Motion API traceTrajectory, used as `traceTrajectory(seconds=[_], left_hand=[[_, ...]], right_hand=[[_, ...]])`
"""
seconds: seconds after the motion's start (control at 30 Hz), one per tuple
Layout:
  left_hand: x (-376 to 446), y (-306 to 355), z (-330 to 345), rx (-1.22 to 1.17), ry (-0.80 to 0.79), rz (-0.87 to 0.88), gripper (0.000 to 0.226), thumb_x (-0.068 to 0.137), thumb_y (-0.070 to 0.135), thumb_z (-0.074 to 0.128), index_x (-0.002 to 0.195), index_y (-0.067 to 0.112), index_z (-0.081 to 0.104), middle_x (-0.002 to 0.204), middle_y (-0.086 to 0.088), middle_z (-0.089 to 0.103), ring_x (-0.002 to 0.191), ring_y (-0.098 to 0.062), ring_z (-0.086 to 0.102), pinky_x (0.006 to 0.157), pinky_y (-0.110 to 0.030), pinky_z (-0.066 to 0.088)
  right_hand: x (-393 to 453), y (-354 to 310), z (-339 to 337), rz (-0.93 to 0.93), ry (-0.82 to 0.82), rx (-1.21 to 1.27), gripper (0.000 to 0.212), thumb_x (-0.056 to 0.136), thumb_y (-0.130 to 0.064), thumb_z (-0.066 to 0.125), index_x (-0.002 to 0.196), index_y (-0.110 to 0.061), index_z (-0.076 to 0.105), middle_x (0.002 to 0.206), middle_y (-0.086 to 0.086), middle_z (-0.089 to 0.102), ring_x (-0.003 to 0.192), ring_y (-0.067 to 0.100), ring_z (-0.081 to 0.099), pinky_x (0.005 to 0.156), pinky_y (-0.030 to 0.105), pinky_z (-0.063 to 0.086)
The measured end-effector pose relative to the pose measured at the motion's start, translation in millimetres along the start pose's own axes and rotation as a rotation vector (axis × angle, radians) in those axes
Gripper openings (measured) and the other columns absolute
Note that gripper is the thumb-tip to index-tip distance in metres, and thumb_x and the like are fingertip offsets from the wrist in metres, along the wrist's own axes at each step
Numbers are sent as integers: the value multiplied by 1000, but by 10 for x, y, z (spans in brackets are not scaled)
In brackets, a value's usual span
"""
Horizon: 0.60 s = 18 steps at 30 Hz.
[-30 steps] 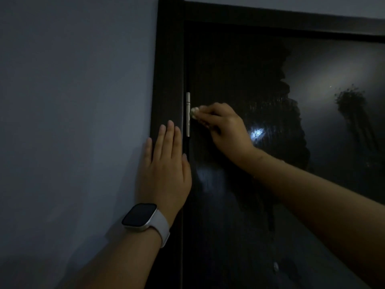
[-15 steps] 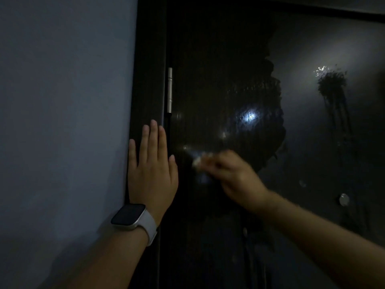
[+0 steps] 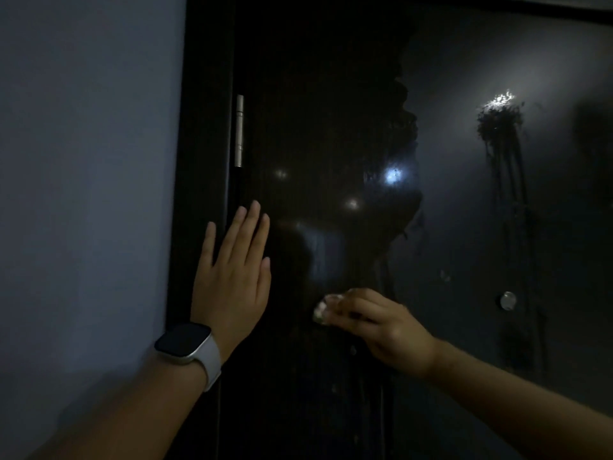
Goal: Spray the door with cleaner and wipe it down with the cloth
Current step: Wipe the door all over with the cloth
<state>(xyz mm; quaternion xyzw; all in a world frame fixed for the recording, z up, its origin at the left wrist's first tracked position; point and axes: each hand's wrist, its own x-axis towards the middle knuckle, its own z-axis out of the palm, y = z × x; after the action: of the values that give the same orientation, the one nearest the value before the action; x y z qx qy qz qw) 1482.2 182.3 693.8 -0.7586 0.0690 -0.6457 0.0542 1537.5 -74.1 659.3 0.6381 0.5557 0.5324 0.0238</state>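
Observation:
The dark glossy door (image 3: 331,111) fills the middle and right of the dim view. Its left part looks wet and dark; the right part is hazy with a sprayed patch and drips (image 3: 501,127). My right hand (image 3: 381,327) holds a small pale cloth (image 3: 322,310) against the door, low and centre; only an edge of the cloth shows past my fingers. Fingers straight, my left hand (image 3: 232,280) lies flat on the door's left edge and frame, a watch on the wrist. No spray bottle is in view.
A pale wall (image 3: 86,194) lies left of the dark door frame (image 3: 202,127). A silver hinge (image 3: 239,131) sits on the door's left edge above my left hand. A small round metal fitting (image 3: 508,300) is on the door at the right.
My right hand with the cloth has gone down the door from the hinge to a spot below my left fingertips. My left hand stayed flat, now a little further onto the door.

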Motion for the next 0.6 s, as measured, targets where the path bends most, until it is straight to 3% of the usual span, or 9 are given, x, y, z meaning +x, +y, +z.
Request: traceTrajectory(seconds=[0.1,0.23,0.4,0.5,0.6], left_hand=[[1,238,17,-49,14,-99,58,97,36,26,151,15,28,162,-6,16,149,-22,12,118,-56,8],[102,548,77,-98,19,-102,58,97,37,25,151,17,27,162,-7,16,150,-22,11,119,-54,14],[55,771,297,18,-17,-54,59,98,39,23,153,18,23,163,-8,10,150,-24,8,118,-56,9],[59,772,331,64,0,-52,59,98,38,24,153,17,22,163,-9,11,150,-25,8,119,-57,9],[49,773,333,42,16,-52,58,99,38,24,154,17,22,163,-8,12,151,-24,8,119,-56,9]], right_hand=[[-51,299,-224,-62,-33,-52,38,99,-11,43,135,-9,55,136,11,54,119,27,55,100,36,47],[227,952,-741,191,243,-193,37,95,-12,41,126,-6,62,126,11,57,113,25,54,102,26,39],[380,1174,-823,437,430,-288,41,91,-9,43,128,-8,60,117,16,59,110,27,51,96,36,47],[74,786,-513,301,367,-179,37,96,-8,41,126,-4,62,121,16,61,114,25,54,101,29,41],[-460,338,-275,107,139,-58,35,104,-13,37,133,-6,55,134,12,55,124,23,52,107,29,39]])
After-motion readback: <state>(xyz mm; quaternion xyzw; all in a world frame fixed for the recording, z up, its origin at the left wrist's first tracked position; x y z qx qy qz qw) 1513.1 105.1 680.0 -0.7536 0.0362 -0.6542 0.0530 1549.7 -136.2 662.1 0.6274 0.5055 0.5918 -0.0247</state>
